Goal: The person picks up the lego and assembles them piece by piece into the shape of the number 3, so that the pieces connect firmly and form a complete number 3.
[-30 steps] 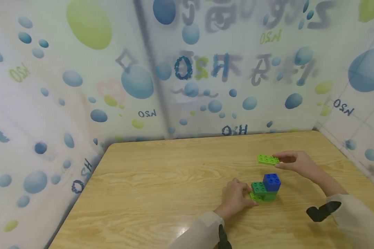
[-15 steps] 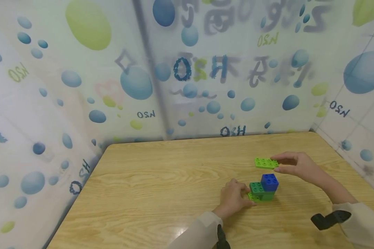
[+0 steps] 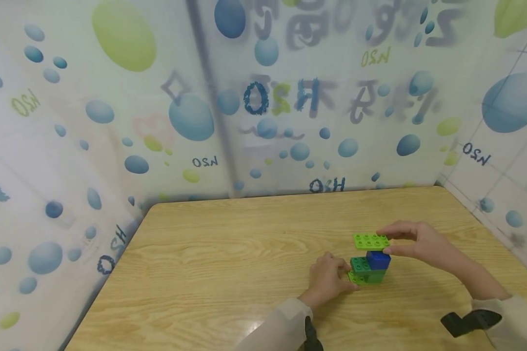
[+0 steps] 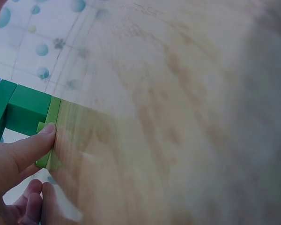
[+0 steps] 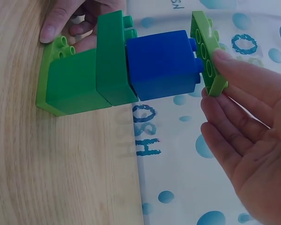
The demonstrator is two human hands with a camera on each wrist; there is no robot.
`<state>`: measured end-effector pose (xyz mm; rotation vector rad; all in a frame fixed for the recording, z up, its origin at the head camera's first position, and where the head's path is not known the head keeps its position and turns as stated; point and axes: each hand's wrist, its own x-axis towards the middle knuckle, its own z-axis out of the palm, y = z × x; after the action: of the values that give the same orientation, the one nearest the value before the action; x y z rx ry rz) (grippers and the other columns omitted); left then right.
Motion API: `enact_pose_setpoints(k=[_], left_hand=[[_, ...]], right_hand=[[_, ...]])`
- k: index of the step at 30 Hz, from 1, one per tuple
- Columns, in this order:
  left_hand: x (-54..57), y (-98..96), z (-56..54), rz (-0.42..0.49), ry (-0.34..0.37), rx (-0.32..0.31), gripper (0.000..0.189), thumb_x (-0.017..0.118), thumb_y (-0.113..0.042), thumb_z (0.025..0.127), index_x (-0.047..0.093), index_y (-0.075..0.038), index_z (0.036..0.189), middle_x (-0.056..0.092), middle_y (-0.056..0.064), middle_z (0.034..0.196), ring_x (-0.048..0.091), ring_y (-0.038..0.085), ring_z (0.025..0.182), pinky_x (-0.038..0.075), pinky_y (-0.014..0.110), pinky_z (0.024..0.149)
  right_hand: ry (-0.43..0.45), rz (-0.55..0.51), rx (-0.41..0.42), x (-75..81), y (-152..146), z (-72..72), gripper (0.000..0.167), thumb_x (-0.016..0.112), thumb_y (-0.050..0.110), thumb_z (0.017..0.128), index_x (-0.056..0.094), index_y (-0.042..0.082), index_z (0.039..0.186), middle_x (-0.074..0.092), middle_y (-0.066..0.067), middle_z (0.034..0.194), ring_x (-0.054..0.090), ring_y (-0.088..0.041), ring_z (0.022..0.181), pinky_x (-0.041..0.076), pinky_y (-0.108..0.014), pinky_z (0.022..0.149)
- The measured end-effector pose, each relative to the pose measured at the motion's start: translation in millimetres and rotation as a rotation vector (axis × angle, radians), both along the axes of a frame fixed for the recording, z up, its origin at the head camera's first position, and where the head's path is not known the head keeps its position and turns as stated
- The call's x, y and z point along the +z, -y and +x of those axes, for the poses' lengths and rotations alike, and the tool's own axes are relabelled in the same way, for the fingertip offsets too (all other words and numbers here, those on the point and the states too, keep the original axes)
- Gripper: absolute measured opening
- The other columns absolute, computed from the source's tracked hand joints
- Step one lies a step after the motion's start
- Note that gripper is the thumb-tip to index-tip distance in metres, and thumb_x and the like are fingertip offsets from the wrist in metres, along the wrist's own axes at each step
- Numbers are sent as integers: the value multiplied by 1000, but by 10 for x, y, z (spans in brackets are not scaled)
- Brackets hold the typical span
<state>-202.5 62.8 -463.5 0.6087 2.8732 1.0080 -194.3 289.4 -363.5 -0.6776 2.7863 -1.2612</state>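
A stack of toy building bricks stands on the table. Its flat lime-green base brick (image 3: 355,279) carries a green brick (image 5: 77,82), a longer green brick (image 5: 113,61) and, on top, a blue brick (image 3: 379,262). My left hand (image 3: 328,280) pinches the base brick from the left, its thumb (image 4: 35,143) on the edge. In my right hand (image 3: 421,244), thumb and fingertips pinch another flat lime-green brick (image 3: 369,242) by its right end. This brick sits right over the blue brick's studs; in the right wrist view it overhangs, and full contact is unclear.
The wooden table (image 3: 228,253) extends widely to the left of the bricks. A printed curtain (image 3: 268,161) with blue and green drops hangs along its back edge, with more of it at both sides.
My right hand has brought the flat lime-green brick down and slightly left, from behind the stack to over the blue brick. My left hand keeps its hold on the base.
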Motion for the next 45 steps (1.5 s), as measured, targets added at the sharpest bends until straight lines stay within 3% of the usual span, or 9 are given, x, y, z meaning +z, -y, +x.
enact_pose_setpoints(k=[22, 27, 36, 45], left_hand=[[27, -21, 7, 26, 41, 1, 37, 84, -35, 60, 70, -21, 91, 43, -14, 79, 37, 3, 72, 28, 23, 66], [23, -19, 7, 23, 24, 2, 37, 85, -35, 59, 70, -21, 90, 44, -14, 79, 38, 3, 73, 29, 23, 67], [26, -10, 6, 25, 20, 2, 36, 85, -35, 60, 70, -20, 89, 43, -13, 78, 37, 2, 71, 29, 22, 66], [31, -13, 4, 24, 9, -2, 36, 85, -36, 60, 70, -20, 88, 44, -12, 78, 37, 3, 70, 29, 23, 64]], right_hand=[[-58, 7, 24, -84, -3, 76, 34, 72, 18, 79, 65, 7, 111, 62, -1, 103, 55, -1, 93, 46, -21, 76], [-57, -47, 73, -114, -2, 54, 33, 72, 12, 79, 64, 3, 109, 62, -3, 101, 58, -3, 90, 49, -24, 74], [-30, -113, 161, -132, -4, 0, 29, 70, 6, 79, 64, 0, 107, 61, -4, 98, 61, -7, 89, 50, -26, 71], [43, -104, 162, -127, -30, -8, 32, 70, 10, 81, 60, 0, 110, 60, -10, 104, 60, -6, 93, 49, -25, 74]])
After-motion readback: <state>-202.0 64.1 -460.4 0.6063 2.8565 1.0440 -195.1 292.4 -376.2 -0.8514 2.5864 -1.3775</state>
